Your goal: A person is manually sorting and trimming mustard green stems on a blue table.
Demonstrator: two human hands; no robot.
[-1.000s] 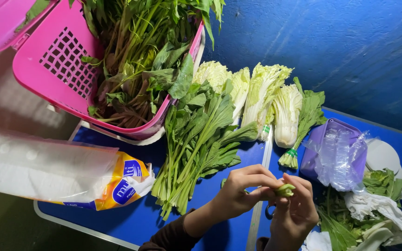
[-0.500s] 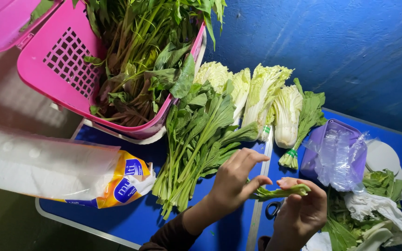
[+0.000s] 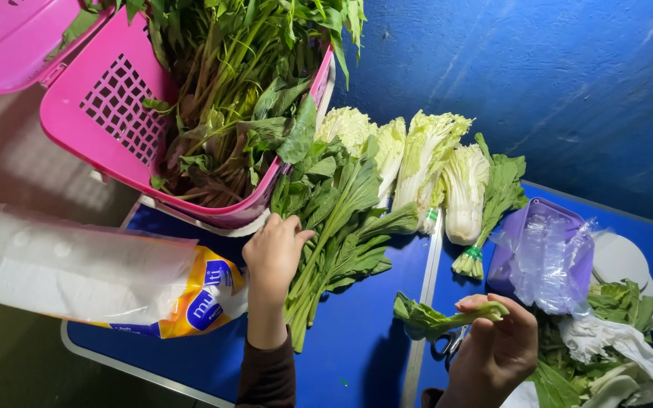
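My left hand (image 3: 272, 257) rests with curled fingers on the stem end of a bunch of leafy greens (image 3: 338, 219) that lies on the blue table (image 3: 357, 355). My right hand (image 3: 496, 349) holds a single green leaf stalk (image 3: 438, 319) by its stem, the leaf drooping to the left just above the table. Black scissors (image 3: 446, 346) peek out under the right hand.
A pink basket (image 3: 107, 121) full of long-stemmed greens sits at the back left. Several pale cabbages (image 3: 425, 162) line the blue wall. A purple tub (image 3: 527, 227) holds clear plastic bags. A paper-roll package (image 3: 77, 276) lies at the left. Vegetable scraps (image 3: 606, 347) pile up at the right.
My left hand let go of the stalk and moved left onto the bunch of greens. The right hand kept the stalk and drew slightly right.
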